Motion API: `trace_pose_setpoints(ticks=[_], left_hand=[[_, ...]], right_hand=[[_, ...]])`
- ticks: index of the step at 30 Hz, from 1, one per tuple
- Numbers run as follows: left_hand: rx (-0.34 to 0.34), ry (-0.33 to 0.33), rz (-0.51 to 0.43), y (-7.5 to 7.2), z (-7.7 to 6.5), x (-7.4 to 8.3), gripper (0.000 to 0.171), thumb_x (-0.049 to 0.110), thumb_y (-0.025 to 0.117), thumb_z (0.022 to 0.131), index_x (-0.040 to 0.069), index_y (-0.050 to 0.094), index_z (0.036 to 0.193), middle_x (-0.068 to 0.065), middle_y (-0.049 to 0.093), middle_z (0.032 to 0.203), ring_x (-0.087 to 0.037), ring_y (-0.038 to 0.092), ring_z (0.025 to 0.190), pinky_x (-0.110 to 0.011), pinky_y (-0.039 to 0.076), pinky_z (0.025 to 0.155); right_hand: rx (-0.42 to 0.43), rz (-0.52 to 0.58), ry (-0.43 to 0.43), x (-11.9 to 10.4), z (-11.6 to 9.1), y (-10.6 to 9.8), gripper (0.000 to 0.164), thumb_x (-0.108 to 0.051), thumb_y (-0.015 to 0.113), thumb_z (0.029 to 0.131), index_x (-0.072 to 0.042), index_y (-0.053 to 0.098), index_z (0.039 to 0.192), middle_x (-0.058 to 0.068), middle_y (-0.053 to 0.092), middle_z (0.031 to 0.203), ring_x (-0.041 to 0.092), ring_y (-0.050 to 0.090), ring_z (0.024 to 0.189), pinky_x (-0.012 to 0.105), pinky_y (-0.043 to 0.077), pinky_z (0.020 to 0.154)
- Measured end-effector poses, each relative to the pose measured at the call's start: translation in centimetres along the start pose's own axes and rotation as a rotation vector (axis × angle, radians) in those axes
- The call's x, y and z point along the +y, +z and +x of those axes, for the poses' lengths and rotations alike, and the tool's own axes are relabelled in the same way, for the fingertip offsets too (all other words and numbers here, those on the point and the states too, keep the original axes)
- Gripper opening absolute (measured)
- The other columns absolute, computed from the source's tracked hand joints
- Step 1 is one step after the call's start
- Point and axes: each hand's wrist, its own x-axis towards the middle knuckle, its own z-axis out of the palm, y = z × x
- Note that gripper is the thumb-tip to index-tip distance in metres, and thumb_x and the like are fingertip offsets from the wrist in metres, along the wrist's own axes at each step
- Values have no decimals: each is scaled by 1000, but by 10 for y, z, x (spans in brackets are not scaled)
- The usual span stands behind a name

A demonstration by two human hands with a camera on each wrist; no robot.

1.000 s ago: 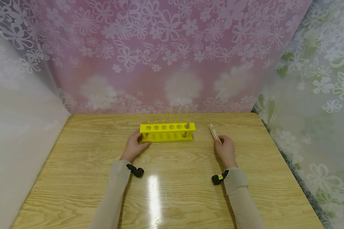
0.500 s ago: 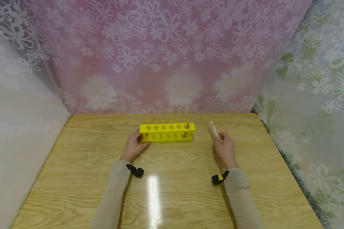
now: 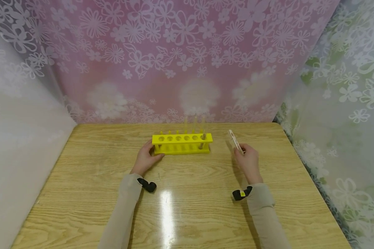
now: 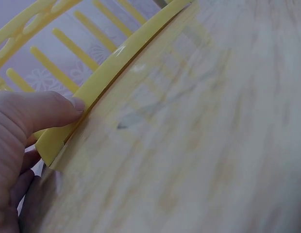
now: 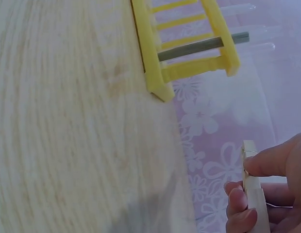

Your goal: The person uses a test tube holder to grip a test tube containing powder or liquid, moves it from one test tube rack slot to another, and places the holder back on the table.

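Note:
A yellow test tube rack (image 3: pixel 180 139) stands on the table, a row of round holes along its top. My left hand (image 3: pixel 144 160) grips its left end; in the left wrist view the thumb (image 4: pixel 56 110) presses on the front of the base (image 4: pixel 104 73), other fingers behind. A grey-brown rod (image 5: pixel 194 48) stands in the rack's rightmost hole. Clear tubes (image 3: pixel 195 123) rise from the pegs behind its right half. To the right, my right hand (image 3: pixel 248 162) pinches a pale wooden test tube clamp (image 3: pixel 233 138) between thumb and fingers, its far end pointing away and slightly left.
The wood-grain table (image 3: pixel 193 214) has a bright reflection near its front. A pink floral curtain (image 3: pixel 174 86) hangs along the back edge. Pale sheets border the left and right sides. A black wrist camera (image 3: pixel 148 185) sits by the left cuff, another (image 3: pixel 241 193) by the right.
The right hand, with the clamp, has shifted slightly right and the clamp's far end has moved a little farther from me. The left hand and rack stay still.

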Motion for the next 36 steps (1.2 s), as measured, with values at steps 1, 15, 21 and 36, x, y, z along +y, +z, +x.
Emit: trace_pose_setpoints(ticks=[1,15,21,36], left_hand=[[1,0,-1,0,0,0,59,16,81,85,8,57,138,-8,46,149,-29,48,132,-43,44,107],[0,1,0,0,0,1,59,15,80,85,8,57,138,-8,47,148,-27,48,131,-41,43,108],[-3,-3,3,0,1,2,59,15,80,85,7,57,138,-9,47,148,-28,48,132,-42,44,107],[-8,-17,15,0,1,1,56,15,80,85,6,59,137,-7,47,148,-25,45,135,-38,42,109]], right_hand=[[-2,-1,-4,-3,-1,-2,26,-11,65,94,7,69,112,22,67,87,27,59,67,26,46,55],[-47,-13,-24,-28,-3,-15,29,-23,64,98,2,69,113,16,67,87,21,54,59,31,46,50],[-43,-21,-67,-36,-1,-19,28,-24,64,98,1,70,109,14,67,81,19,50,54,29,42,46],[-65,-11,-120,-60,-6,-28,25,-22,66,97,-1,71,110,13,67,80,19,49,53,29,41,45]])
